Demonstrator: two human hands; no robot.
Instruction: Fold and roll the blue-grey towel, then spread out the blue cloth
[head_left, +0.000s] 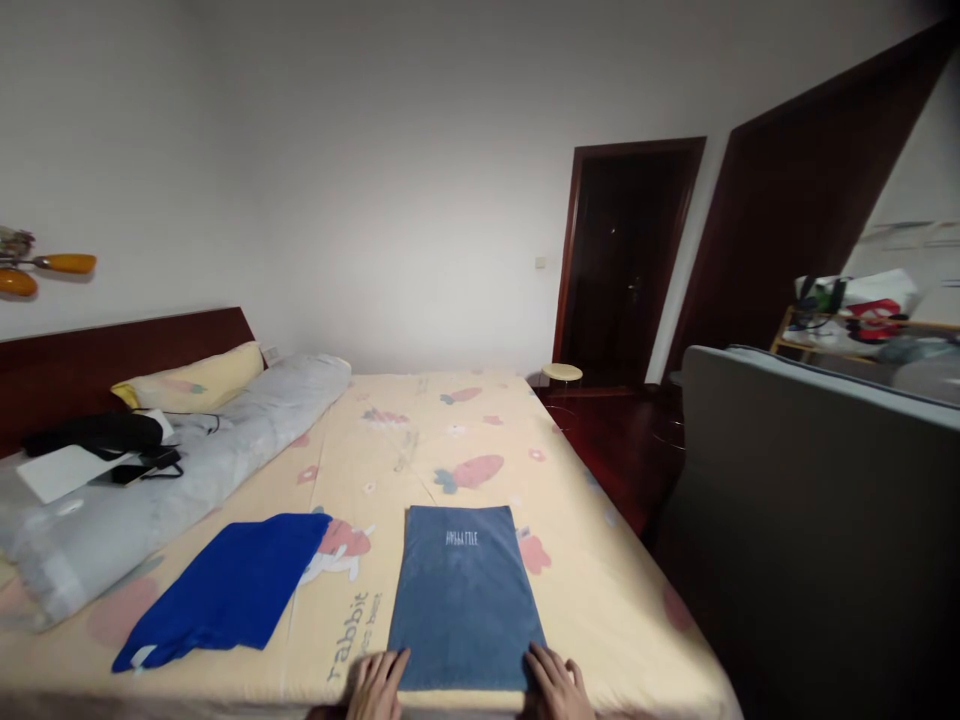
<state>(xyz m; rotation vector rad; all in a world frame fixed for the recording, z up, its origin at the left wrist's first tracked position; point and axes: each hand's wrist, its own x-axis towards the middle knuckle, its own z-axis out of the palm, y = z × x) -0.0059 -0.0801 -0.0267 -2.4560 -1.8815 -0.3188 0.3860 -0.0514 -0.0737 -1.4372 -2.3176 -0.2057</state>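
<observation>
A grey-blue folded cloth (465, 610) with small white lettering near its far edge lies flat on the bed, straight in front of me. My left hand (377, 685) is at its near left corner, the fingers bent over the edge and closed on the fabric. At the near right corner, my right hand (559, 682) has its fingers curled onto the cloth in the same way. Both thumbs are hard to make out. Left of my left hand, apart from it, a bright blue cloth (232, 585) with a white tag is spread out on the sheet.
The bed (600, 600) has a yellow carrot-print sheet. A grey rolled quilt (187, 500), a yellow pillow (199, 382) and a black bag (97, 435) lie by the headboard. A tall grey panel (810, 530) stands at the right. A round stool (562, 373) is near the door.
</observation>
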